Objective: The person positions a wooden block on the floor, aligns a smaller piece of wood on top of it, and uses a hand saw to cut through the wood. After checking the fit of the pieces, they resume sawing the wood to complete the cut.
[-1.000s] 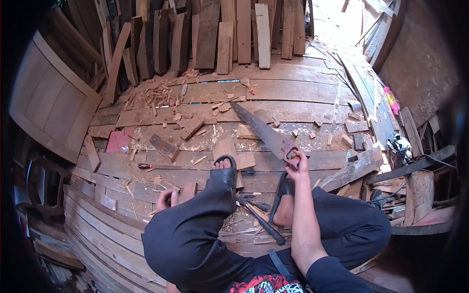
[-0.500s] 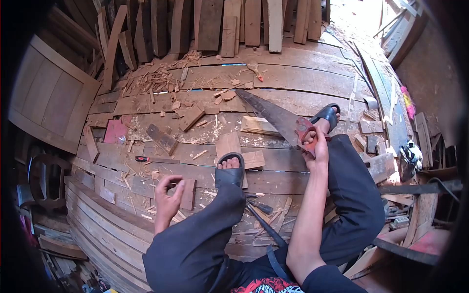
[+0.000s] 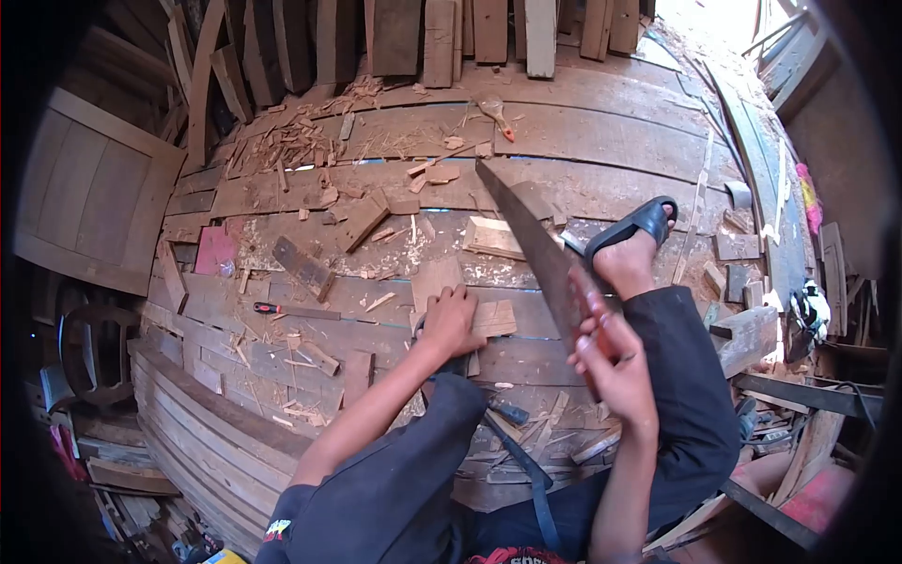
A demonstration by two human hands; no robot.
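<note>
My right hand [image 3: 611, 362] grips the handle of a handsaw [image 3: 534, 235], its blade slanting up and to the left above the floor. My left hand [image 3: 449, 320] is down by my left foot with fingers bent over a small wooden board [image 3: 438, 276]. The hand hides part of that board and most of the sandal. Against it lies another short wood piece [image 3: 496, 319], crosswise to the right. Just beyond, a pale wood block [image 3: 493, 238] rests on the planks.
A file with a red and black handle [image 3: 296, 311] lies on the left, and a paintbrush [image 3: 495, 115] farther off. Wood offcuts [image 3: 304, 266] and shavings litter the plank floor. A hammer [image 3: 520, 437] lies between my legs. Upright boards [image 3: 396, 38] line the back.
My left hand has moved right and down onto the small board by my foot. My right hand has drawn the saw nearer, its blade now steeper. My right foot has shifted.
</note>
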